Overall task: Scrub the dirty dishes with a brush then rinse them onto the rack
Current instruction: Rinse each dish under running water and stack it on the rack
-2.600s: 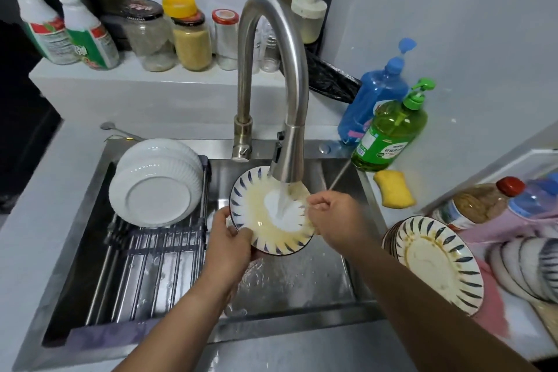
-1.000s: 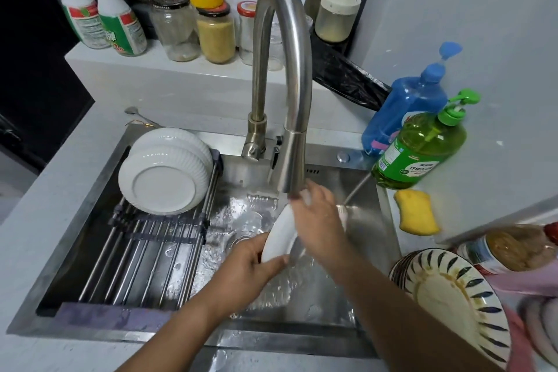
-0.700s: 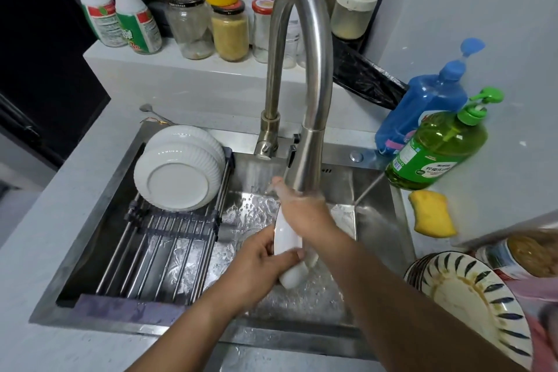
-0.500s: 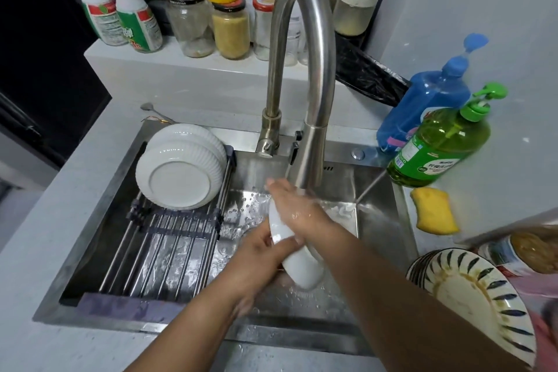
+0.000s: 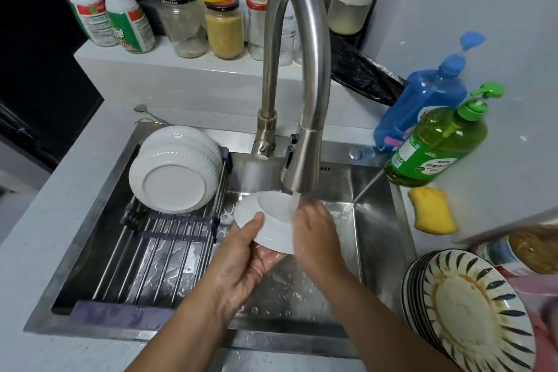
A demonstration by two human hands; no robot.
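Note:
Under the running faucet (image 5: 302, 142) I hold a small plate (image 5: 271, 222) with its white underside up, over the sink (image 5: 374, 220). My left hand (image 5: 244, 260) grips its near rim, thumb on top and fingers beneath. My right hand (image 5: 314, 232) lies flat on the plate's right side, where the water falls. The dish rack (image 5: 157, 248) spans the sink's left half and carries white ribbed bowls (image 5: 175, 172) leaning at its far end. A stack of dirty blue-striped plates (image 5: 471, 308) waits at the right. No brush is in view.
A yellow sponge (image 5: 431, 210), a green soap bottle (image 5: 437, 139) and a blue bottle (image 5: 422, 103) stand right of the sink. Jars (image 5: 223, 21) and spray bottles (image 5: 114, 15) line the back ledge. A spoon (image 5: 148, 113) lies behind the rack.
The plate was face up under the water, then turned on edge, and now shows its white underside. My right hand moved from the rim onto that underside.

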